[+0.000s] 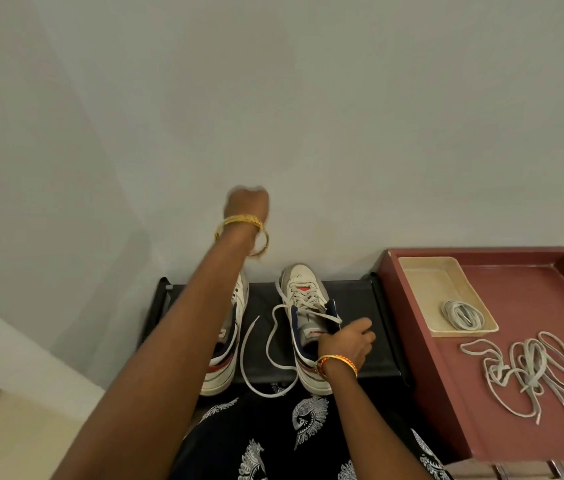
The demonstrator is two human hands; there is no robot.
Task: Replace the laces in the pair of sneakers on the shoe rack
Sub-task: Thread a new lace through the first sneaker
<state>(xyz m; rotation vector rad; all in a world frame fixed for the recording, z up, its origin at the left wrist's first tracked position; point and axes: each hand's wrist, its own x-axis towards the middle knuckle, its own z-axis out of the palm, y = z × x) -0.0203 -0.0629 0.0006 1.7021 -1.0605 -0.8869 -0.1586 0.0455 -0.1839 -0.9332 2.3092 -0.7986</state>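
I see two white sneakers standing side by side on the black shoe rack point(370, 299), toes toward the wall. My right hand point(346, 341) rests on the collar of the right sneaker point(303, 306), its fingers curled over the edge by the tongue, gripping it. A loose lace point(270, 344) trails from that sneaker's eyelets and loops down between the two shoes. My left hand point(247, 202) is raised well above the left sneaker point(228, 341), fingers closed in a fist; it is blurred and I cannot tell whether it pinches anything. To the right, a red tray point(522, 427) holds a tangled lace point(533, 372) and a small beige tray point(419, 271) with a coiled lace point(462, 315).
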